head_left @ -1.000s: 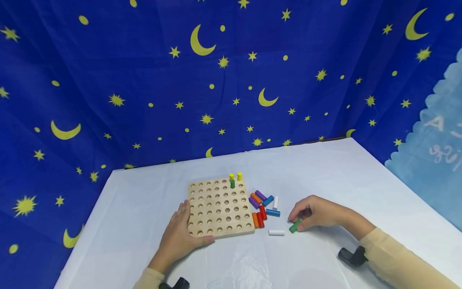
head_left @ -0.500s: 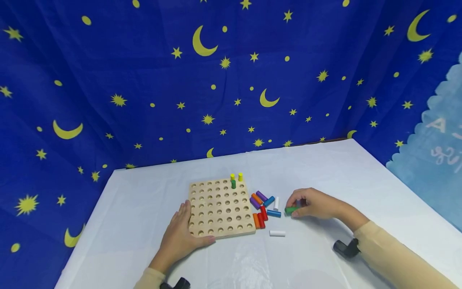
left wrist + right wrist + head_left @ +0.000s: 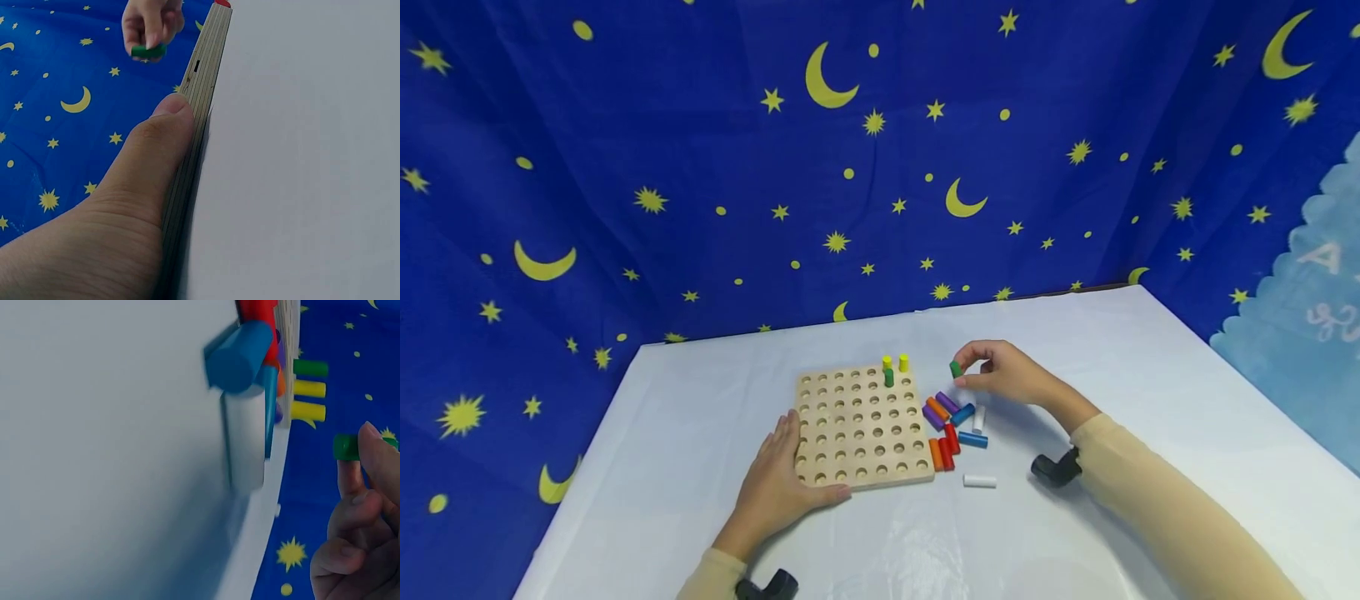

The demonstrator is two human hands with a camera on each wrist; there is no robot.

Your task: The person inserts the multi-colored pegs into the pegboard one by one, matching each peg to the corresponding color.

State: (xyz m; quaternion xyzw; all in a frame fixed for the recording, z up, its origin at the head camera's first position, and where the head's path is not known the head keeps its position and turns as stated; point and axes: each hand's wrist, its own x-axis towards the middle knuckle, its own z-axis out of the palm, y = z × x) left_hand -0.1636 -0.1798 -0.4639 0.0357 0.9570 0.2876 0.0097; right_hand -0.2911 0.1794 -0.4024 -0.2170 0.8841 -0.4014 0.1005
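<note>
A wooden pegboard with rows of round holes lies on the white table. Two yellow pegs and one green peg stand upright in its far right corner. My left hand rests against the board's near left corner, fingers straight along the left side and thumb along the front edge. Between thumb and fingertips, my right hand pinches another green peg, held above the table just right of the upright pegs.
Loose pegs lie by the board's right side: purple, orange, red, blue and white. Another white peg lies apart, nearer the front. A starry blue cloth hangs behind the table.
My right hand has lifted the green peg and carried it away from me and to the left, past the loose pegs. The left hand stays at the board's corner.
</note>
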